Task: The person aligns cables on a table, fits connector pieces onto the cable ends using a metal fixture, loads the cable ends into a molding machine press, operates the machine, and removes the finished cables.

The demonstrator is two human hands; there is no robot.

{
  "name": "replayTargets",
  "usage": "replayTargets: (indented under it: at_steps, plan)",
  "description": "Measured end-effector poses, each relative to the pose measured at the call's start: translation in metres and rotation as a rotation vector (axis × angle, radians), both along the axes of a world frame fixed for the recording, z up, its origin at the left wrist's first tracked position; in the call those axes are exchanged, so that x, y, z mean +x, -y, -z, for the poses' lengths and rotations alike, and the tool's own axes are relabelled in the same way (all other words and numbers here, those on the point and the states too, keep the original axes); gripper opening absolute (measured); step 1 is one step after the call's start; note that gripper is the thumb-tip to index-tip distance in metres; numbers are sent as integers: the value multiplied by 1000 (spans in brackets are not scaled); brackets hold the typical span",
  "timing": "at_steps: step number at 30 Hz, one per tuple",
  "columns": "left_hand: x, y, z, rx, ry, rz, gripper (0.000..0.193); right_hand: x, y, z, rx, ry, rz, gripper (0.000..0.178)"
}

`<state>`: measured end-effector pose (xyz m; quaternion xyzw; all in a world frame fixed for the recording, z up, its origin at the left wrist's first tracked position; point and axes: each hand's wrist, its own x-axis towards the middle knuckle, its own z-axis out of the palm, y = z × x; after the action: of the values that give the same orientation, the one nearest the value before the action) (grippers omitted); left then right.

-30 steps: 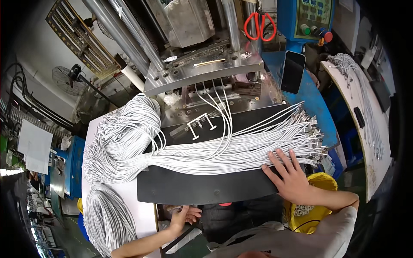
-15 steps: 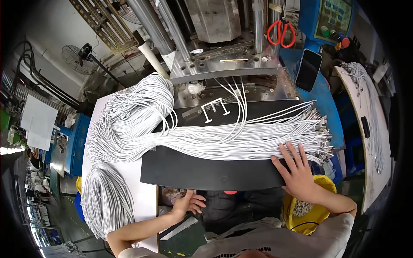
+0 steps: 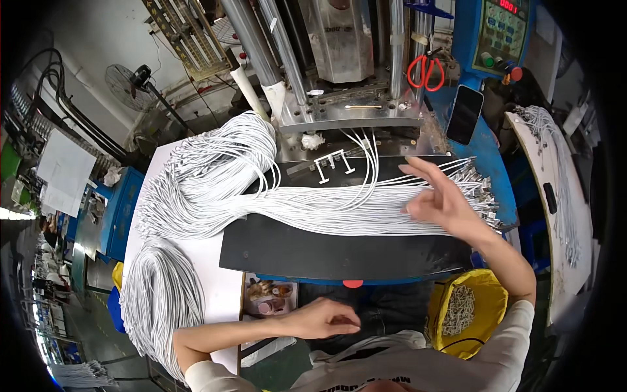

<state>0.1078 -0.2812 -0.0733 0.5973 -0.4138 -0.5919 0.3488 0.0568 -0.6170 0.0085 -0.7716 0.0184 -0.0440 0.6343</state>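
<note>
A thick bundle of white cables (image 3: 326, 212) stretches across a black work surface (image 3: 346, 255), its connector ends (image 3: 482, 196) gathered at the right. Over that right part hovers my right hand (image 3: 444, 202), fingers stretched and apart, with nothing seen in it. My left hand (image 3: 323, 318) is in front of my lap, below the surface's near edge; its fingers bend loosely, the thumb stands apart, and I see nothing in it. A few cables curve up from the bundle to the metal press (image 3: 346, 121). Beside them lies a small white branched plastic piece (image 3: 335, 164).
A coiled cable heap (image 3: 215, 157) and another cable bundle (image 3: 160, 294) lie on the white table at left. A yellow bin (image 3: 483, 307) with small scraps stands at lower right. Red-handled scissors (image 3: 426, 72), a phone (image 3: 465, 114) and a blue control box (image 3: 499, 39) are beyond.
My right hand has risen off the cables near their connector ends and moved away from me. My left hand has left the surface's near edge, shifting right and toward me. The view has tilted slightly.
</note>
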Motion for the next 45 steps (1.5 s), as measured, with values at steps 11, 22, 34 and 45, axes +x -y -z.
replayTargets:
  at_steps: [11, 22, 34, 45]
  plan:
    - [141, 22, -70, -474, 1243, -272, 62, 98, -25, -22, 19, -121, -272, 53]
    - [188, 18, -81, -329, 1324, -188, 20, 90, -48, -41, -508, 196, 67, 17]
    - [197, 21, -94, -232, 1362, -4, 22, 80, -44, -10, -943, 249, -340, 60]
    - [197, 18, -85, -346, 1193, -244, 27, 144, -83, 32, -837, 264, -213, 36]
